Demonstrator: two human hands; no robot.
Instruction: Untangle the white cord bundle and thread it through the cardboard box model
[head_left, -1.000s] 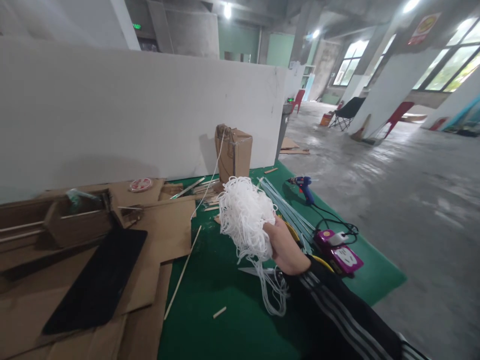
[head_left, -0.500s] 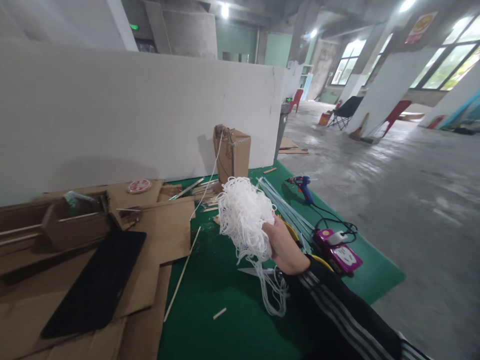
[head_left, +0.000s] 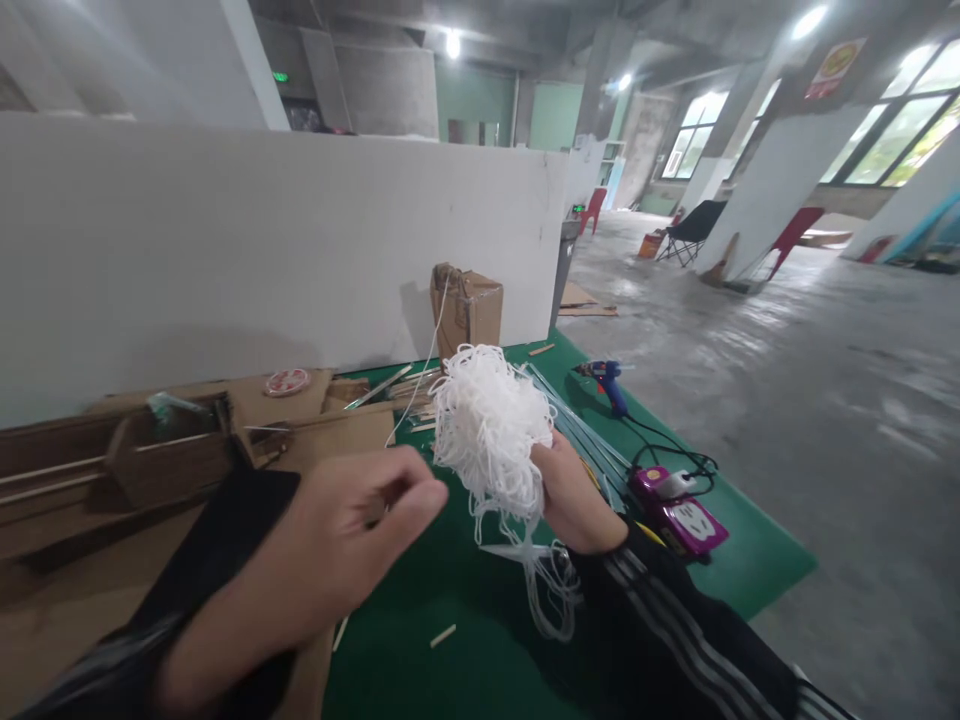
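I recorded the bundle of white string (head_left: 491, 420) gripped in the right hand (head_left: 579, 498), above the green counter (head_left: 394, 660). It sat ahead and to the right of the left hand (head_left: 337, 530), whose fingers curled toward the thumb; I could not tell whether they met. Some string hung across the scissors (head_left: 504, 551).

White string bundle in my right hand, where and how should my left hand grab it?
Probably the left side of the bundle, your left hand coming in from the left with a wide grasp. It is bulky and uncovered there; your right hand has the lower right edge, and its lower end trails loose.
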